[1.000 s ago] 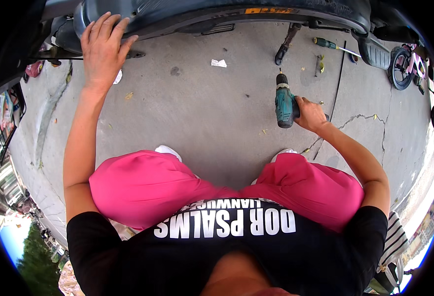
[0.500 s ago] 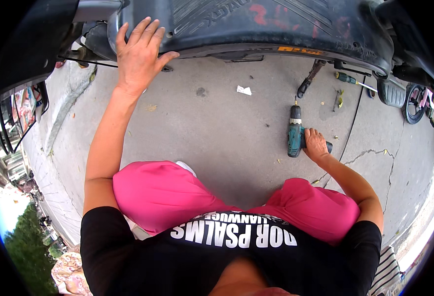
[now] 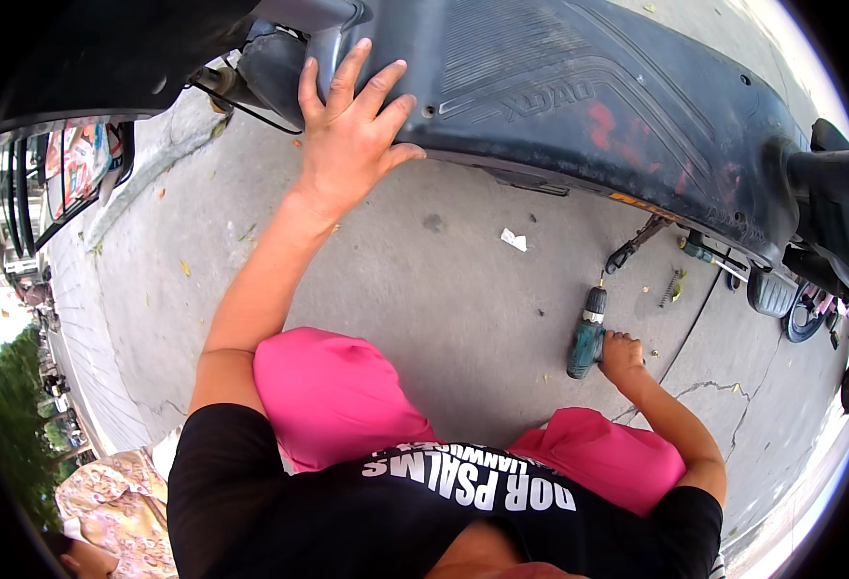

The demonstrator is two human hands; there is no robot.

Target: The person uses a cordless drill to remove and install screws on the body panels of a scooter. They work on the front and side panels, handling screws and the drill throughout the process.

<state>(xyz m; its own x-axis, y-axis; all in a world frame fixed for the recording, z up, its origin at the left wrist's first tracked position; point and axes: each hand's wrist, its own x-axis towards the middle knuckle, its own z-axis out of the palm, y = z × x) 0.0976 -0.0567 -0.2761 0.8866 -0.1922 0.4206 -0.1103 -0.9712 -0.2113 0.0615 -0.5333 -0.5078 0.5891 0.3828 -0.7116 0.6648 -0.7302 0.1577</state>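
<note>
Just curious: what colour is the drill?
The drill is mostly teal and black, best in the head view.

You wear a black T-shirt (image 3: pixel 347 526), lower centre of frame; short sleeves (image 3: pixel 220 449); bold white block lettering (image 3: pixel 487 493) across the chest, upside down in view. Trousers (image 3: pixel 333 396): plain bright pink, loose-cut. Left hand (image 3: pixel 347 145), upper left, and right hand (image 3: pixel 623 357), right of centre: bare, forearms (image 3: pixel 268 261) likewise.

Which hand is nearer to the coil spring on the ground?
Right: the right hand, gripping the drill, is below and left of the coil spring in the picture; the left hand is far up and left, on the dark panel.
</note>
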